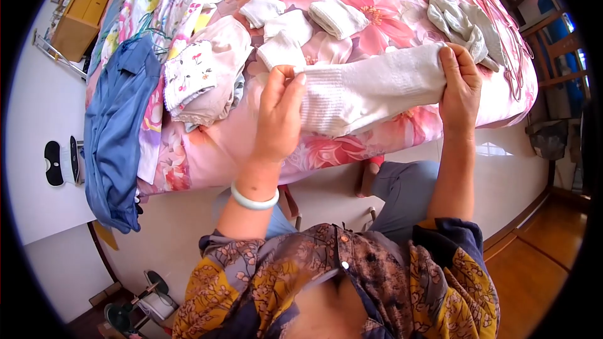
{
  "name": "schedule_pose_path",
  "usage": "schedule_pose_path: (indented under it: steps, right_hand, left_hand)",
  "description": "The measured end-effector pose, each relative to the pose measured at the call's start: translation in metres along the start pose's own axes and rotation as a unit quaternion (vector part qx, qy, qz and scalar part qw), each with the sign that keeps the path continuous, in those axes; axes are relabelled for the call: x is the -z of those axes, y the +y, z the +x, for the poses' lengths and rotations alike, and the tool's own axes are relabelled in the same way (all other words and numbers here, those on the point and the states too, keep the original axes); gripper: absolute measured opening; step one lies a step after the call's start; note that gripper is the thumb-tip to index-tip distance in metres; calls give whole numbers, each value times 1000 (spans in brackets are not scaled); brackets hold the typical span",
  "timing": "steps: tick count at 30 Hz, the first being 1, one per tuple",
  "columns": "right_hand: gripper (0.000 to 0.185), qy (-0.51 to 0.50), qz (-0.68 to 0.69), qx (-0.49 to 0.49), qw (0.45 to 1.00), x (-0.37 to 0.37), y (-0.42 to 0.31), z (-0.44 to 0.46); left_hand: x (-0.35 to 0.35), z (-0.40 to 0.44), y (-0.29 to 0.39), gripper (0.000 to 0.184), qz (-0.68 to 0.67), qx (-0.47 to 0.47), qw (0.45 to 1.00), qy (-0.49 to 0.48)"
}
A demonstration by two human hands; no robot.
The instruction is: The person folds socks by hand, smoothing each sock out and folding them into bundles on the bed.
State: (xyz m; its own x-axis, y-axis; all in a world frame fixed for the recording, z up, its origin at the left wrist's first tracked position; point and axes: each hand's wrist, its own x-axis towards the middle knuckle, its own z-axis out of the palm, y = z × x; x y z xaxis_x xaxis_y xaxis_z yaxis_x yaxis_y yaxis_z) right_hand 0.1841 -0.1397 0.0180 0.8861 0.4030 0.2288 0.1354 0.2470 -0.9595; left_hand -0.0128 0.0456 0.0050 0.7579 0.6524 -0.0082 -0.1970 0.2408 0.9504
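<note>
A white sock [370, 88] is stretched sideways between my two hands, above the near edge of the bed. My left hand [279, 113] pinches its ribbed cuff end, thumb on top. At the other end, my right hand [460, 85] is closed on the toe part. Several folded white socks [286, 28] lie on the flowered bedspread just beyond my left hand. One more folded sock [338, 17] rests a little to their right. Past my right hand is a loose heap of pale socks [461, 22].
Left on the bed are folded clothes [213, 63], a cherry-print cloth [187, 75] and a blue garment [119, 125] hanging over the edge. The floral bedspread [333, 150] ends close to my knees. Thin red cords [496, 19] lie at the right edge, near wooden chairs [553, 44].
</note>
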Motion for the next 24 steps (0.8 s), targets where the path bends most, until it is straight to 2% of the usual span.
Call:
schedule_pose_path:
  steps: [2,3,9,12,13,16,19,22,24]
  right_hand:
    - [16,-13,-28,-7,1000,1,0,1]
    - [16,-9,-46,-1,999,1,1,1]
    - [14,-17,-319,57,946,1,-9,0]
    - [16,-72,-425,-14,902,-5,-12,-5]
    - [16,-91,-463,62,879,-5,-7,-6]
    - [15,-106,-504,78,854,0,-2,-2]
    - [14,-89,-482,48,870,2,-4,-1]
    - [13,-89,-470,40,877,3,-5,-1]
    - [13,-88,-466,28,880,4,-6,-1]
  left_hand:
    - [-5,-1,-4,10,206,-94,974,23]
    - [-6,-2,-4,14,245,-102,964,16]
    - [-11,-5,-7,19,343,-133,930,-2]
    - [-5,2,-11,23,379,-167,910,-19]
    - [-3,6,-14,24,388,-186,902,-24]
    - [-4,10,-18,33,476,-226,849,-38]
    - [3,15,-15,36,413,-182,892,-22]
    - [18,20,-4,36,416,-162,895,-2]
    - [19,16,4,28,418,-191,888,14]
